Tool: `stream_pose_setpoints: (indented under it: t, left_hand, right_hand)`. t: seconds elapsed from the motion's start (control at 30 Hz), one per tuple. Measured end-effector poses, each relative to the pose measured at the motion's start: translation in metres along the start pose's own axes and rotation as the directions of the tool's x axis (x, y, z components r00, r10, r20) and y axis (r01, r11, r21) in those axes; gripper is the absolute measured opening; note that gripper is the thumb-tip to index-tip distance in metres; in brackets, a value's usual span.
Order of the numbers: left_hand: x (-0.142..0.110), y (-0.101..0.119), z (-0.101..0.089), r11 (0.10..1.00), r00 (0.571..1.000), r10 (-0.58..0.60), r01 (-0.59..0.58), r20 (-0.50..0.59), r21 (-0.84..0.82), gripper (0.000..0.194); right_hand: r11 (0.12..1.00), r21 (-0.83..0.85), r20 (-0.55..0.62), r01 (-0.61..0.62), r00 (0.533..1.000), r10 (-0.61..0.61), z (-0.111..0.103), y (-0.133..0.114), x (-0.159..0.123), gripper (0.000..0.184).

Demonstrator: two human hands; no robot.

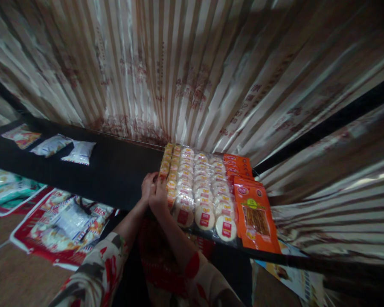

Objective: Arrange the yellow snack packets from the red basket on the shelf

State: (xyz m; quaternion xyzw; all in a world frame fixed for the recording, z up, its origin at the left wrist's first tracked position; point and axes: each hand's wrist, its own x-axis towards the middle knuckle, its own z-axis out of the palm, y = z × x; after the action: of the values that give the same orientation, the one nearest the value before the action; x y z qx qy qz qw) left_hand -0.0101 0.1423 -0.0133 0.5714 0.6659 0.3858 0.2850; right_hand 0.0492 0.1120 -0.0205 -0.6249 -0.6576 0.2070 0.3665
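My left hand [147, 187] and my right hand [159, 197] are together at the near left end of the packet rows, fingers closed and bent inward. What lies between them is hidden. Against the right hand's fingers is a column of small yellow packets [166, 160], with a second yellow column [175, 162] beside it. To their right stand three columns of round white cakes in clear wrappers [205, 216], overlapping and bearing red labels. Orange snack pouches [255, 215] lie in stacks at the right end of the black shelf [115, 170].
Three loose bags [80, 152] lie on the shelf's left part. Below it are a red basket with white-rimmed edge [19, 233] full of snack bags and another holding green bags [9, 185]. Striped plastic sheeting [185, 64] hangs behind; a dark bar [326, 123] slants on the right.
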Motion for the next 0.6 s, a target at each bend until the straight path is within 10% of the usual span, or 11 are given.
stream_pose_setpoints:
  t: [0.37,0.6]
  left_hand:
    - [0.000,0.004,-0.002,0.978,0.992,0.054,-0.029,-0.115,0.207,0.028]
    - [-0.001,-0.007,0.007,0.989,0.989,0.114,-0.121,-0.092,-0.085,0.042]
  right_hand:
    - [0.996,0.063,0.036,-0.055,0.998,0.053,-0.006,-0.002,-0.001,0.053]
    - [0.998,0.049,0.021,-0.032,0.999,0.031,-0.009,-0.001,0.001,0.052]
